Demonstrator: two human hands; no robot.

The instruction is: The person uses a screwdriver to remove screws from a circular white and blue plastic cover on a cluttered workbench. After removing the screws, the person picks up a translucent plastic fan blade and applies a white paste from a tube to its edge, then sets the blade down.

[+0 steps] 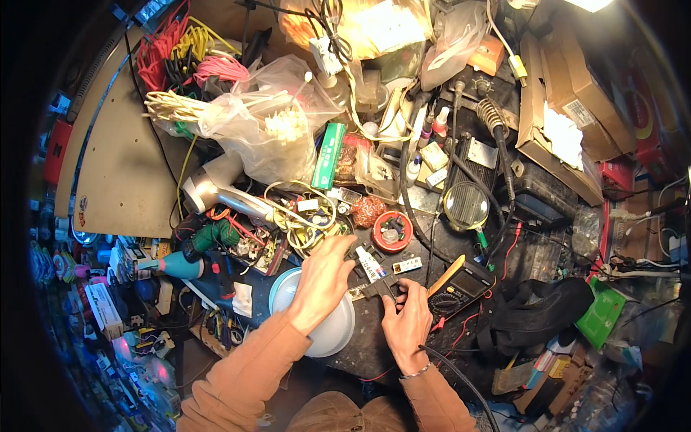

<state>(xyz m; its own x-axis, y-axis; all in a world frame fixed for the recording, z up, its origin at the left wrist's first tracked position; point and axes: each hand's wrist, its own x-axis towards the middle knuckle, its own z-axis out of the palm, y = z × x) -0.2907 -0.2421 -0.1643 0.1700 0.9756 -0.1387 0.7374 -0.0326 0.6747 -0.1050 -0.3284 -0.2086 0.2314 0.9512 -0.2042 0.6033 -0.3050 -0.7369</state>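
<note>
Down at the near edge of a crowded electronics bench, your right hand (407,322) closes its fingers around a small black component (379,289), pinching it just above the dark work surface. Your left hand (322,282) reaches in beside it, fingers extended toward the same black part and lying over the rim of a pale round lid (332,333); whether those fingers actually clamp anything you cannot tell. Just right of your right hand sits a multimeter (461,288) with a yellow edge, its red lead (504,263) trailing off. Beyond your fingertips lie a small white tube (369,265) and a round red tin (392,232). Farther back, a magnifying glass (466,206) rests near a soldering iron (497,126) in its stand. To the left, a silver hair dryer (216,189) lies under a clear plastic bag (268,126) of white connectors, with bundles of red and yellow wire (173,50) at the far corner.
</note>
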